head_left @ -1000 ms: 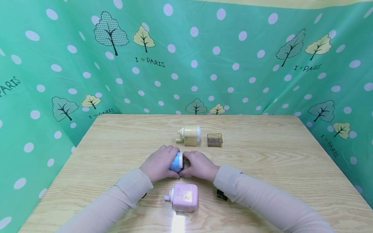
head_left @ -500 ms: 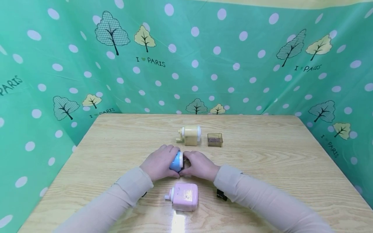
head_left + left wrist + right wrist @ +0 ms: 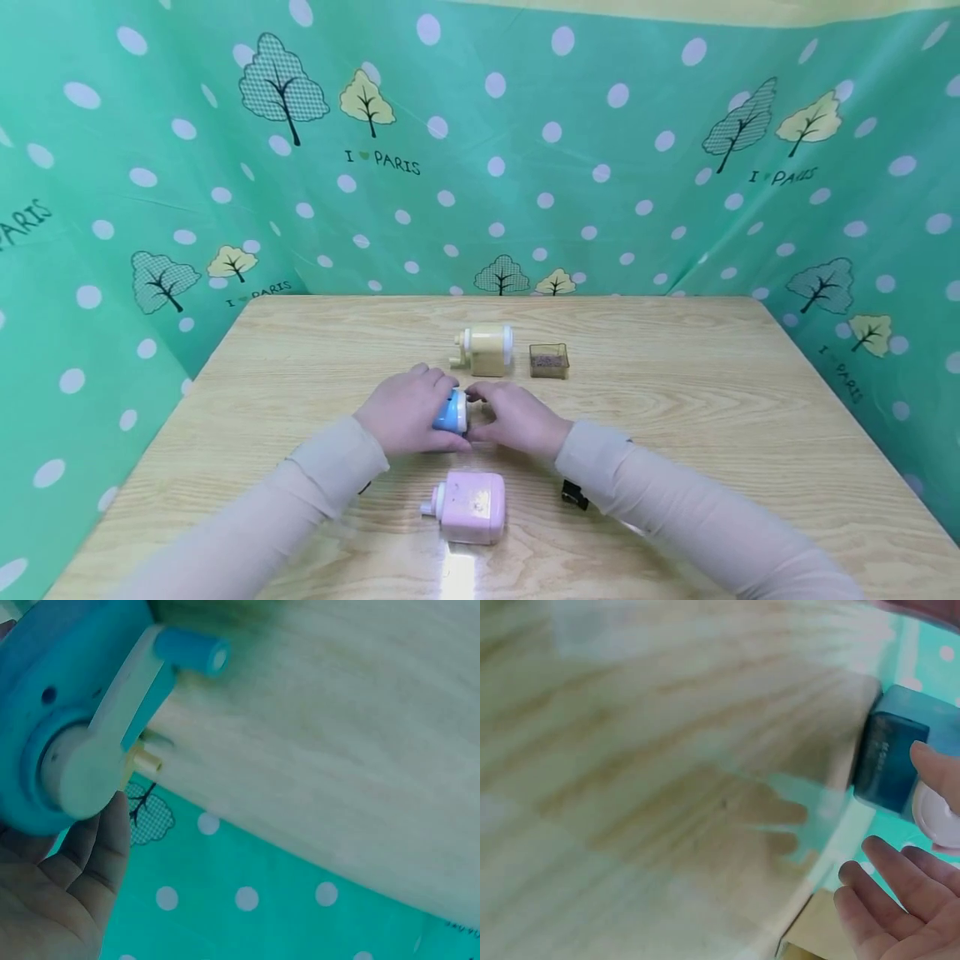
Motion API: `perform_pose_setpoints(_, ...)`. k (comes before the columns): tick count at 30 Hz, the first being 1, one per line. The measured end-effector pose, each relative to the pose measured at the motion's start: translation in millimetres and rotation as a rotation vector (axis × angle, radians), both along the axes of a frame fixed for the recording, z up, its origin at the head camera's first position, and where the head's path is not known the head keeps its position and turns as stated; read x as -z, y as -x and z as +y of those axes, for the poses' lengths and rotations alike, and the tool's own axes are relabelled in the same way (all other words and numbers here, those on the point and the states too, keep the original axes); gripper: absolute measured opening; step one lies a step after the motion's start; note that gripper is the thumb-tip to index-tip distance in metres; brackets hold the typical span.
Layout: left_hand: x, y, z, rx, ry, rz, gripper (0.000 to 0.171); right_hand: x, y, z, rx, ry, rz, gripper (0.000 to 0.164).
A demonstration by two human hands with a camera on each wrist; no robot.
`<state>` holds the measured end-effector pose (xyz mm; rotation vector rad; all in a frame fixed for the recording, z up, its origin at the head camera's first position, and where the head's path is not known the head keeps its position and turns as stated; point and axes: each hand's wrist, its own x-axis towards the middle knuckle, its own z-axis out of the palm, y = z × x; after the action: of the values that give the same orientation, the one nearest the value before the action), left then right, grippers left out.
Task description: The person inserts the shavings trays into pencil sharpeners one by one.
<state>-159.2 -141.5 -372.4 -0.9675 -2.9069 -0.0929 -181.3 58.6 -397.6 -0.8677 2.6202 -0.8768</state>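
A blue hand-crank pencil sharpener (image 3: 452, 412) is gripped by my left hand (image 3: 408, 412), which wraps over it from the left in the head view. Its pale crank arm (image 3: 112, 705) and blue knob (image 3: 191, 651) show in the left wrist view. My right hand (image 3: 520, 419) is at the sharpener's white round end, fingers loosely spread. In the right wrist view, the thumb (image 3: 937, 769) overlaps the white disc (image 3: 934, 817), and the other fingers (image 3: 900, 885) stand apart from the body. A dark rectangular section (image 3: 894, 761) shows on the sharpener's front.
A pink crank sharpener (image 3: 472, 507) lies nearer on the wooden table (image 3: 675, 367). Behind the hands stands a yellow crank sharpener (image 3: 491, 350), with a small translucent drawer (image 3: 549, 361) of shavings to its right. Green dotted cloth (image 3: 495, 192) hangs around the table.
My right hand's fingers have loosened and drawn slightly right from the blue sharpener's white end. The left hand's thumb has stretched a little to the right; the sharpener stays in its grip.
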Motion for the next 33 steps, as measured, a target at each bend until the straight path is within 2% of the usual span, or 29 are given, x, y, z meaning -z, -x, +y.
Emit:
perform_pose_setpoints(8, -18.1, 7.8, 6.3, 0.021, 0.062, 0.033, 0.086, -10.4, 4.2, 10.2, 0.030, -0.034, 0.007, 0.063)
perform_pose_setpoints(13, -27.3, 13.8, 10.5, 0.044, 0.084, 0.035, 0.087, -18.6, 7.5, 17.9, 0.070, -0.020, 0.026, 0.060)
perform_pose_setpoints(22, -35.0, 24.3, 18.7, 0.122, 0.070, 0.080, 0.075, -27.2, 17.3, 33.7, 0.143, -0.045, 0.071, 0.058)
perform_pose_setpoints(33, -43.2, 40.6, 27.2, 0.056, 0.098, 0.037, 0.080, -32.5, 36.1, 56.0, 0.241, -0.082, 0.090, 0.062)
